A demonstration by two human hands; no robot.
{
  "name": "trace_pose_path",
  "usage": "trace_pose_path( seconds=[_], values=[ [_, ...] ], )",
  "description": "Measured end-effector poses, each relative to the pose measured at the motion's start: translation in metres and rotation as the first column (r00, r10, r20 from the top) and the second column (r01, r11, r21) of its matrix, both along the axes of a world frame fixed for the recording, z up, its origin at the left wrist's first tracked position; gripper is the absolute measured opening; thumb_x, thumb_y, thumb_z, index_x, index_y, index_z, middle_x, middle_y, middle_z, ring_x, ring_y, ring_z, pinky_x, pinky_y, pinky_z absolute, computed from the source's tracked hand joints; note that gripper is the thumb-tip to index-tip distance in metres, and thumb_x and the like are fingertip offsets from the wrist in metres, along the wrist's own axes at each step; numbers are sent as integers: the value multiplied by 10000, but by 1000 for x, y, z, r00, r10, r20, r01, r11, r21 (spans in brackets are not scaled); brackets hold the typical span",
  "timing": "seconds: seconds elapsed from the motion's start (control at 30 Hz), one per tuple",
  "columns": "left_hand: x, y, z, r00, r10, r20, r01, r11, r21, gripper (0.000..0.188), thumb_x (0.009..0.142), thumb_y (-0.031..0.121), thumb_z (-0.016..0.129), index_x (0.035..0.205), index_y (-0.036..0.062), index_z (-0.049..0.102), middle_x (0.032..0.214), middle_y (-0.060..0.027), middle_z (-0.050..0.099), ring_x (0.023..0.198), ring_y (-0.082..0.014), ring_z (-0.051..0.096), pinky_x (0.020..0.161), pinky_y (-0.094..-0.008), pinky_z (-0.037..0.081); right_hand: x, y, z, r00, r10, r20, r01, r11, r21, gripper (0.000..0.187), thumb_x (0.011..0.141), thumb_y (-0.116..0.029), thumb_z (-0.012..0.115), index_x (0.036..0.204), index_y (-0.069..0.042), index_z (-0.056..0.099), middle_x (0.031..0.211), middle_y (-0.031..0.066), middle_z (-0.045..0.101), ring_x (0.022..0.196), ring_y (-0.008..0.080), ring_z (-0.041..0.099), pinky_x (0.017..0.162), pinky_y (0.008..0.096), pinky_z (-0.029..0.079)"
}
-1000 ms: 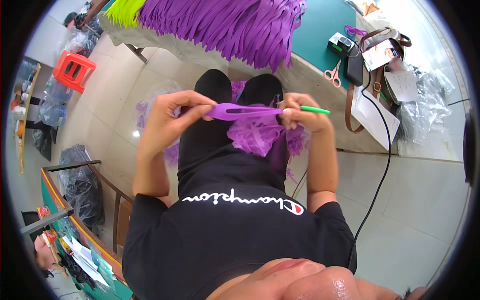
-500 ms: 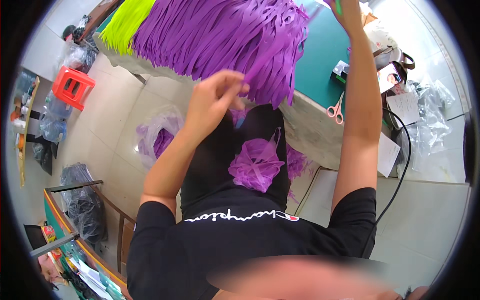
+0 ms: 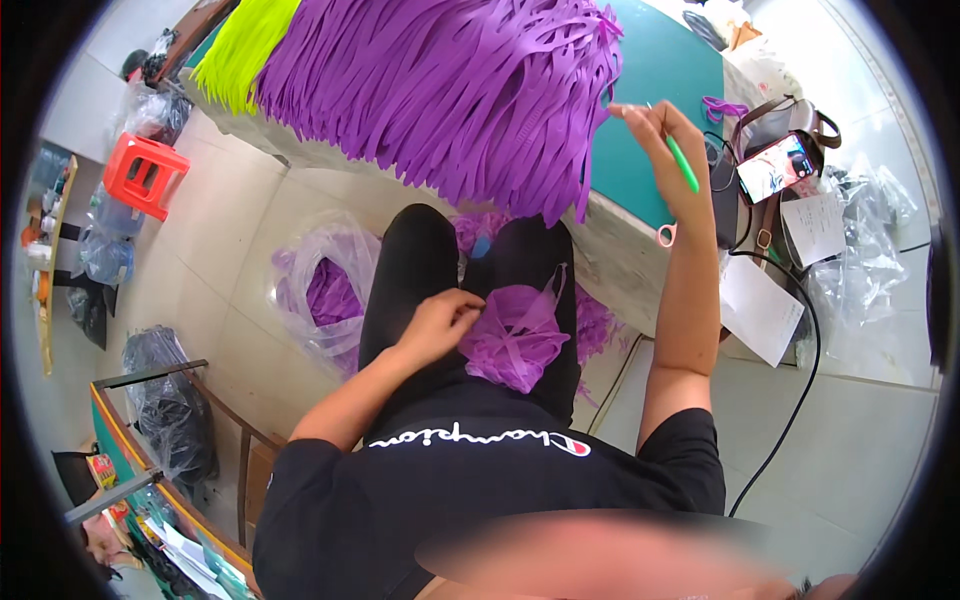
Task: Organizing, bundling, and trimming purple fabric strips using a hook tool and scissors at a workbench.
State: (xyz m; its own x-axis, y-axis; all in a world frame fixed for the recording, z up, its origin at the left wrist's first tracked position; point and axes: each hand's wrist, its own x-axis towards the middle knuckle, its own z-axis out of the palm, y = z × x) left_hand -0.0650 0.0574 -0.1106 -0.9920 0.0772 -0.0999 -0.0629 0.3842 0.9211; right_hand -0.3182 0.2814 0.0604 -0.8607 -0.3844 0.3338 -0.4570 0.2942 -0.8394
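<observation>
Over my lap, my left hand [image 3: 438, 326] has its fingers pinched at the left edge of a purple bundle of strips [image 3: 515, 337]; whether a strip is between the fingertips I cannot make out. Above the right side of the table, my right hand [image 3: 672, 150] grips a slim green-handled tool [image 3: 682, 163], its thin metal tip showing past the fingers. Close to the right fingertips is the edge of a thick purple fringe of strips [image 3: 440, 100], which hangs over the table's front. A lime-green fringe [image 3: 240, 60] lies at its left.
Pink scissors [image 3: 666, 236], partly hidden by my right forearm, lie on the green table [image 3: 665, 60]. Farther right are a lit phone [image 3: 776, 168], papers [image 3: 762, 310] and a black cable [image 3: 812, 340]. A plastic bag of purple strips [image 3: 325, 290] and a red stool [image 3: 146, 175] stand left.
My left hand has come down from the fringe to the bundle on my lap. My right hand has drawn nearer from the far edge. The purple strip stretched between them no longer shows.
</observation>
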Motion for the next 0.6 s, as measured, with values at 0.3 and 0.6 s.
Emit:
trace_pose_path(
  seconds=[0.3,0.6],
  values=[
    [16,32,-62,996,86,36,-69,942,-330,642,820,334,697,1258,-71,462,1126,-266,560,1060,-377,571,886,-403,476,74,27,-22,909,385,161,-366,921,-134,356,893,-270,635,716,-91,384,927,151,667,827,176,594,730,335,466],
    [-8,16,-83,943,-186,275,125,967,223,540,783,288,750,1160,-52,568,1003,-172,682,910,-267,668,843,-346,502,195,178,-46,799,-80,596,68,997,43,309,833,-74,659,702,-91,380,787,74,592,765,148,550,661,286,429]
  ],
)
